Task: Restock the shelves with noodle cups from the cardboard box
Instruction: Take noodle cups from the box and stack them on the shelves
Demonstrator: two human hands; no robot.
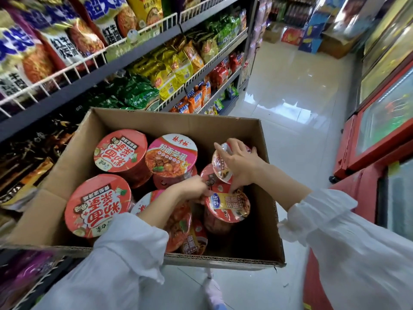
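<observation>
An open cardboard box (pixel 267 153) holds several red noodle cups. Two large red-lidded cups (pixel 120 151) stand at the box's left, and a pink-lidded cup (pixel 171 154) stands in the middle. My right hand (pixel 239 162) grips a tilted small cup (pixel 220 171) near the box's right wall. My left hand (pixel 193 189) reaches into the box and holds the rim of a cup with a yellow and red lid (pixel 228 208). More cups lie half hidden under my left forearm.
Wire-fronted shelves (pixel 143 48) on the left carry bagged noodles in purple, yellow, green and orange packs. Red chest freezers (pixel 377 135) line the right side. A glossy white tiled aisle (pixel 288 90) runs ahead, with boxes stacked at its far end.
</observation>
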